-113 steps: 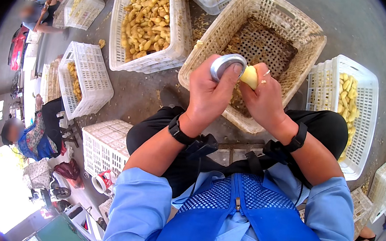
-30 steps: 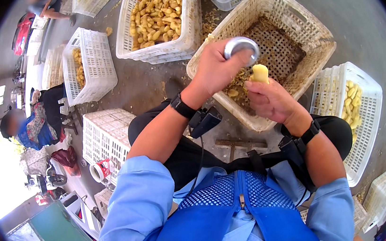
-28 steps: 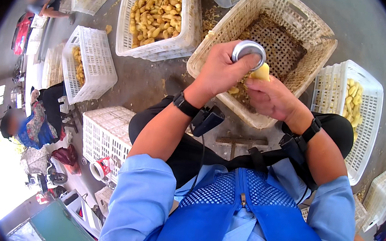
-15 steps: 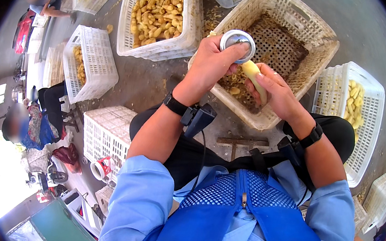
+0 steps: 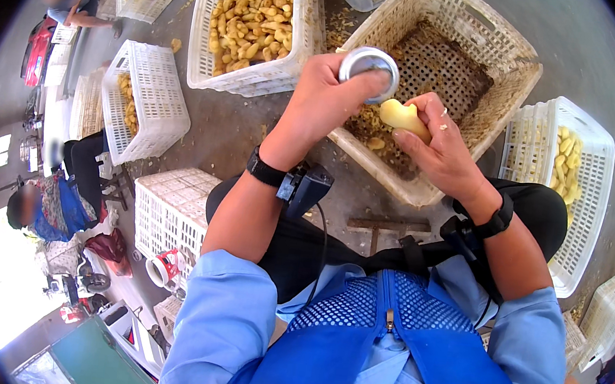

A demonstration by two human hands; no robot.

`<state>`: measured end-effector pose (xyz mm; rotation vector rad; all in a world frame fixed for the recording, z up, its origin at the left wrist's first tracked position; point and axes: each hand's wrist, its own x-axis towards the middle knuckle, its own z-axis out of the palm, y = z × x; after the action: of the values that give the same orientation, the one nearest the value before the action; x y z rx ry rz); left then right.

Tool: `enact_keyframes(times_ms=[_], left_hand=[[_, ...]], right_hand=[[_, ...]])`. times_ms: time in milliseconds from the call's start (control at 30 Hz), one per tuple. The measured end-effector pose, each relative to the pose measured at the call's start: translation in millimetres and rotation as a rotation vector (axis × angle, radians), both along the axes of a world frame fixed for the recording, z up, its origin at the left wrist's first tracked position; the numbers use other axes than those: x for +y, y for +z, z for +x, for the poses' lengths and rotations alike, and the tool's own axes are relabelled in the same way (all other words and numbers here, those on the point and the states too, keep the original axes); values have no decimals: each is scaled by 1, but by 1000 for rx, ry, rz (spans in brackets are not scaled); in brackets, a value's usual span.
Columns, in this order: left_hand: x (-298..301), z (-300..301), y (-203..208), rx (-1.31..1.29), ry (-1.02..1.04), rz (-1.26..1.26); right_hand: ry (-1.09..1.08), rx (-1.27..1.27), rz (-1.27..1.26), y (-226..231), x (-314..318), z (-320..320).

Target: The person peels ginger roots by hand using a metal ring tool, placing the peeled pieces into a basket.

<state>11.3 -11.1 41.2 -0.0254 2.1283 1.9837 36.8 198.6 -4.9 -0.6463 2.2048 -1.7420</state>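
Observation:
My left hand point(image 5: 332, 92) grips a round, silver-rimmed metal piece point(image 5: 372, 61), shaped like a lid or shallow cup, with the thumb laid over it. Held in my closed right hand point(image 5: 445, 147) is a pale yellow peeled root point(image 5: 401, 117), ginger-like, its blunt end pointing toward the metal piece. A small gap shows between the two. Both hands are above the near left side of a dirty, open plastic crate point(image 5: 512, 90) with peel scraps on its mesh bottom. Some of the root is hidden by my fingers.
A white crate point(image 5: 304, 55) of yellow-brown roots point(image 5: 255, 19) stands ahead left; another crate point(image 5: 595, 187) at right holds paler ones point(image 5: 568, 157). More crates point(image 5: 159, 92) stand left. An upturned white crate point(image 5: 173, 203) is by my left knee. Two people sit farther left.
The root in my right hand has been tilted, so its end now faces up and left. My left hand has drawn slightly left with the metal piece, away from the root.

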Motion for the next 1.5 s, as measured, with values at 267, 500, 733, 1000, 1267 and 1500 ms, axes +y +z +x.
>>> enact_keyframes(times_ms=[267, 500, 733, 1000, 1267, 1500], left_hand=[[-6, -1, -14, -66, 66, -71], [5, -1, -22, -126, 71, 62], [0, -6, -29, -134, 128, 113], [9, -1, -35, -127, 144, 119], [12, 2, -36, -129, 72, 77], [24, 14, -34, -126, 64, 103]], right_hand=[[-29, 47, 49, 2, -1, -1], [-76, -542, -413, -4, 6, -3], [-201, -972, -871, -5, 34, -11], [-259, -1068, -1209, 7, 52, -10], [-439, -957, -899, 6, 63, 0], [-433, -801, -740, 9, 55, 9]])
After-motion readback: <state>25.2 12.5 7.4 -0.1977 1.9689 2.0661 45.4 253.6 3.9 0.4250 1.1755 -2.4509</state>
